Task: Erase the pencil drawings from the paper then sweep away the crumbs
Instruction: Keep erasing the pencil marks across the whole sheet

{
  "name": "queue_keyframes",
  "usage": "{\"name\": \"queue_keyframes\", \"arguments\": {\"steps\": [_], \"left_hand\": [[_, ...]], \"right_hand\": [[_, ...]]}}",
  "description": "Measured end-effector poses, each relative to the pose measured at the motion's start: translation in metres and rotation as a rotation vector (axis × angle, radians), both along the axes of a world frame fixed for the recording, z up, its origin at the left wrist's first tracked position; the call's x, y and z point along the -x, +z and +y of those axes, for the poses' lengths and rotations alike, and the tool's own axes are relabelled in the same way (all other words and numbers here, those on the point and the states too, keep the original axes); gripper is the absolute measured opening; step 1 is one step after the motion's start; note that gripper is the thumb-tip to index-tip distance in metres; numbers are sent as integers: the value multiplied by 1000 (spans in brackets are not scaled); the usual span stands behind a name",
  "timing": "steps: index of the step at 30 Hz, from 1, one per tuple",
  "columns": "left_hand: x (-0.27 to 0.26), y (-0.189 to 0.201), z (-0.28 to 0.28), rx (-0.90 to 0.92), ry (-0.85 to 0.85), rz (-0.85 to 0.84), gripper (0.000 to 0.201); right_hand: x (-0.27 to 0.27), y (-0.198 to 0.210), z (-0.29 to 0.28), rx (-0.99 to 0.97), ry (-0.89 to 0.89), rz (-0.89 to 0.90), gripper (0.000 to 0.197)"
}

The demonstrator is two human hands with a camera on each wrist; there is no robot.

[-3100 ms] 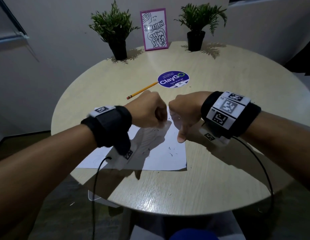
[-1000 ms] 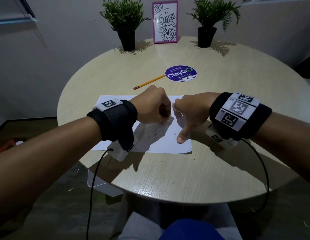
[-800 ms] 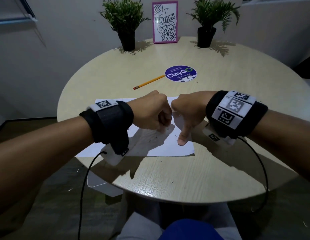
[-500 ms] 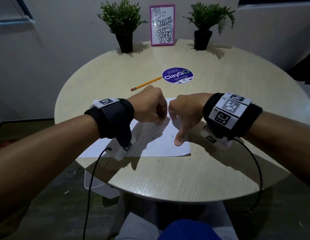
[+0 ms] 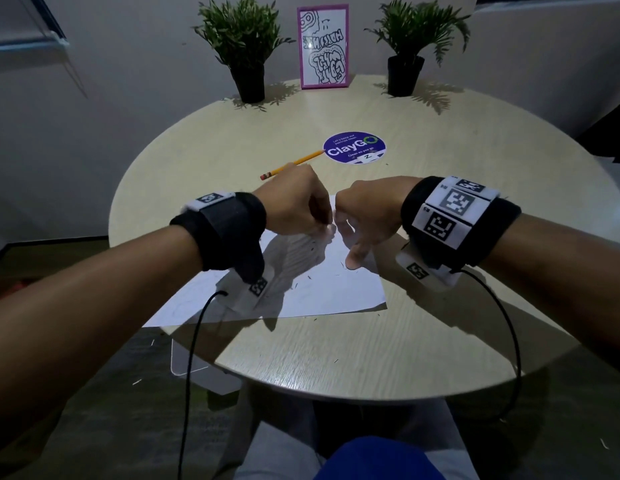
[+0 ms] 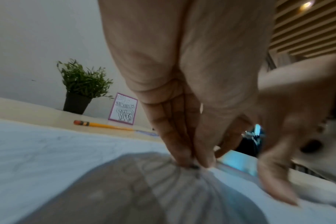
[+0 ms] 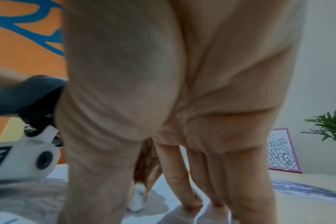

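The round wooden table (image 5: pixel 336 341) carries everything, with the sheet of paper (image 5: pixel 329 289) lying flat at its near left; the sheet's near left corner juts past the table edge. The paper is white, with only faint grey pencil traces showing toward its left in the left wrist view and dark eraser crumbs (image 5: pixel 310 277) scattered on it and on the table just beyond its near edge. A single thin sheet like this will be light, limp and quick to slide or buckle under rubbing, so it likely needs pinning flat close beside the rubbed spot rather than gripping at an edge.

The right hand (image 5: pixel 365 216) does that pinning: some fingers (image 5: pixel 353 259) reach down and press their tips on the sheet, just right of the working spot.

The left hand (image 5: pixel 294 206) is clenched, its fingertips bunched and pinching a small white eraser (image 7: pixel 137 198) held end-down against the paper. The eraser looks rounded and a little grimy; it is probably soft, best held low near the tip for control.

The crumbs look featherweight and should brush off easily, though some could smear.

Farther back lie a yellow pencil (image 5: pixel 291 164) and a purple sticker (image 5: pixel 354 148).
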State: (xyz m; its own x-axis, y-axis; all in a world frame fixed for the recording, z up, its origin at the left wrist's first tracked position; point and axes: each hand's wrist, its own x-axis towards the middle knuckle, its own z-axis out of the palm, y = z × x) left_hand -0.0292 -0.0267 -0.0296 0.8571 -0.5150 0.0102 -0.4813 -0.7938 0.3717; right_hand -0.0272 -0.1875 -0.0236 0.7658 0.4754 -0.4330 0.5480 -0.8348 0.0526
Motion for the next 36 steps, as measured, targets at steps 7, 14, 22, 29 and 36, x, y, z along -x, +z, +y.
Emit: {"name": "queue_keyframes", "arguments": {"steps": [7,14,22,29,36], "left_hand": [[30,-5,0,-62,-180,31,12],[-7,4,-3,-73,-31,-25,14],[13,-6,-1,18,-59,188,19],[12,2,-1,-29,-59,67,20],[1,2,-3,-48,-17,78,18]], "right_hand": [[-3,0,2,-37,-10,21,50],[1,3,-1,-47,9,25,55],[5,4,2,-50,-41,30,67],[7,7,3,-39,-42,36,65],[11,7,3,-50,-49,38,60]]}}
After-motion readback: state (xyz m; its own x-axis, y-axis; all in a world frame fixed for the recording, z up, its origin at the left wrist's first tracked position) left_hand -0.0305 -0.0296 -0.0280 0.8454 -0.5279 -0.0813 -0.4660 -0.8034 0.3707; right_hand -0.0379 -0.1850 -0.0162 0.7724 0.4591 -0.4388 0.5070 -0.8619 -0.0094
